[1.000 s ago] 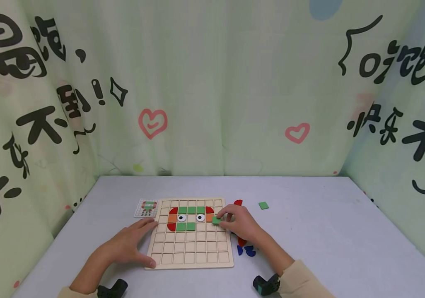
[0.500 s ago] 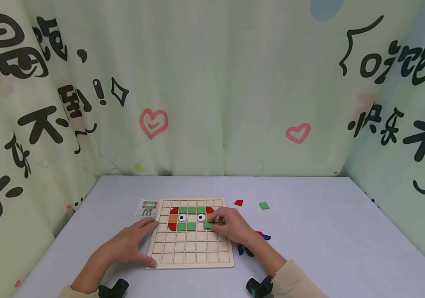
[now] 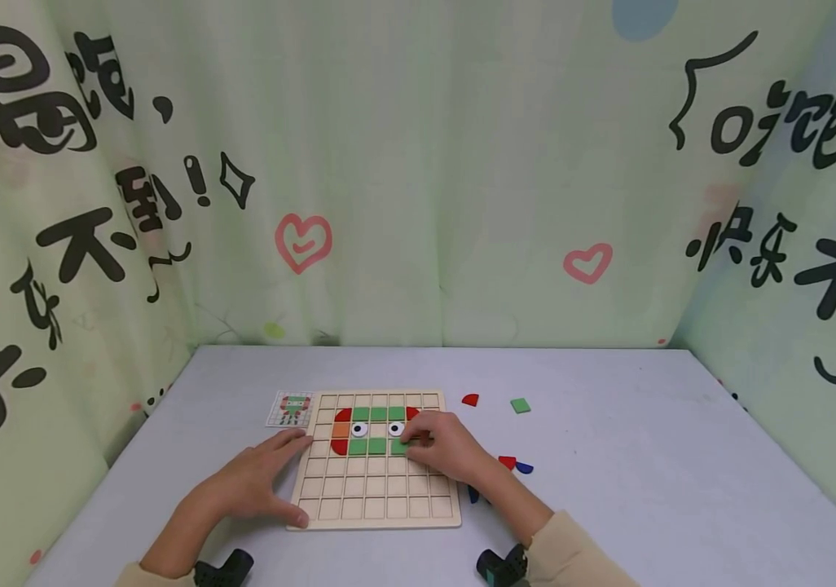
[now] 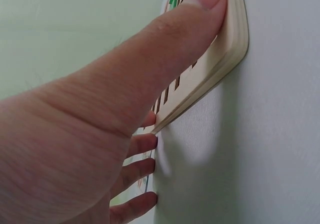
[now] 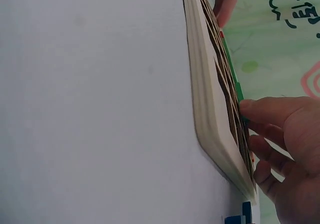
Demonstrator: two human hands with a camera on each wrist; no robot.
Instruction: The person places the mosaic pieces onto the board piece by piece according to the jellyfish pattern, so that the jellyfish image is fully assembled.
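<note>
My right hand [image 3: 447,444] pinches a green square tile [image 3: 398,447] between thumb and fingers, at a cell of the wooden grid board [image 3: 374,509]. In the right wrist view the tile [image 5: 238,90] stands a bit proud of the board's surface under the thumb. To its left lie more green squares [image 3: 367,447], red rounded corner pieces [image 3: 339,447], an orange square [image 3: 341,430] and two eye tiles [image 3: 359,429]. My left hand [image 3: 257,481] rests at the board's left edge, thumb on the near corner, fingers spread. My right fingers hide some cells.
A small picture card [image 3: 289,409] lies at the board's upper left. Right of the board are a red piece [image 3: 470,399], a green square [image 3: 520,405], and red [image 3: 508,462] and blue pieces [image 3: 524,468], some behind the right forearm. Curtains surround the table [image 3: 645,489].
My right hand has moved left with the green square tile, from the board's right side to the cell beside the other green squares, and lowered it there. The left hand stays still.
</note>
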